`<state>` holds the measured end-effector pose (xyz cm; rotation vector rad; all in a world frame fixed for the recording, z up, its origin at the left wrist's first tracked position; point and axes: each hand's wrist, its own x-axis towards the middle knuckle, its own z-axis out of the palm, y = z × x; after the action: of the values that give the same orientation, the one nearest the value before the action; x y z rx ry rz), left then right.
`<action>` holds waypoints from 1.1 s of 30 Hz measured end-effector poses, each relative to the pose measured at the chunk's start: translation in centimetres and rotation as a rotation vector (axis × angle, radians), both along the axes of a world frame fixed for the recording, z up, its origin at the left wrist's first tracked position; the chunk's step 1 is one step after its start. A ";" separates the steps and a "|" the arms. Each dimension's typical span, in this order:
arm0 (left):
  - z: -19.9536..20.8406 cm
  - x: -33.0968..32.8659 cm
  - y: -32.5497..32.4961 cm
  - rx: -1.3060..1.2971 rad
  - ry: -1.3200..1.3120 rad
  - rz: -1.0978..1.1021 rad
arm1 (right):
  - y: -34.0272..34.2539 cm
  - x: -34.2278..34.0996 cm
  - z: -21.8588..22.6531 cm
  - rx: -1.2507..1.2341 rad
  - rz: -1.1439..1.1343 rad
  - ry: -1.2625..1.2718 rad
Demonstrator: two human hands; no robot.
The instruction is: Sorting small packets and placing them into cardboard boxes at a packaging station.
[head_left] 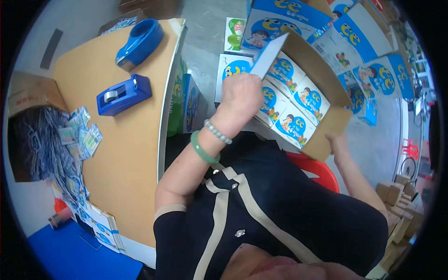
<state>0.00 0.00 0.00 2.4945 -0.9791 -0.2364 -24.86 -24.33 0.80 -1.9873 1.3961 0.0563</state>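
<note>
An open carton (318, 57) with brown inner walls stands tilted in front of me. Several small white boxes (293, 125) with blue circles and fruit pictures fill it in rows. My left hand (242, 95) is closed at the carton's left side, on what looks like its white-and-blue flap (271, 55); the fingertips are hidden. At the near right corner, my right hand (337, 143) grips a brown flap (329, 135), its fingers partly behind the cardboard.
Left, a wooden-topped table (126, 172) bears two blue tape dispensers (125, 94) and a carton spilling sachets (42, 144). Printed cartons (345, 42) stack beyond the open one. A red stool (322, 170) stands below it; brown boxes (396, 196) lie at right.
</note>
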 end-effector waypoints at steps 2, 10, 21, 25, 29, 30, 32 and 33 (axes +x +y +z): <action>0.6 -1.6 -1.3 -0.052 -0.017 0.084 | -1.4 -0.9 0.1 -0.005 0.005 -0.051; -5.2 0.9 4.0 -0.441 0.005 0.209 | 0.9 1.6 -7.5 -0.042 0.034 -0.156; -6.7 -7.8 2.1 -0.198 -0.193 0.056 | -11.5 0.1 -13.0 -0.050 0.277 0.068; -8.9 -12.8 2.5 -0.127 -0.100 0.008 | -11.6 1.8 -14.0 -0.075 0.421 -0.075; -8.3 -14.3 2.8 -0.050 0.137 0.039 | -12.3 1.9 -16.5 -0.197 0.586 0.104; -7.9 -13.9 3.1 -0.028 0.241 0.113 | -9.8 2.9 -14.6 -0.252 0.580 0.162; -8.5 -14.1 3.4 -0.085 0.261 0.118 | -8.5 2.5 -15.4 -0.303 0.555 0.157; -8.4 -14.1 3.3 -0.158 0.268 0.123 | -8.2 1.9 -15.3 -0.375 0.528 0.142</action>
<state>-14.15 3.29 -8.40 2.2957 -0.7046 -0.4241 -22.98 -32.55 -14.47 -2.6706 0.9760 0.1880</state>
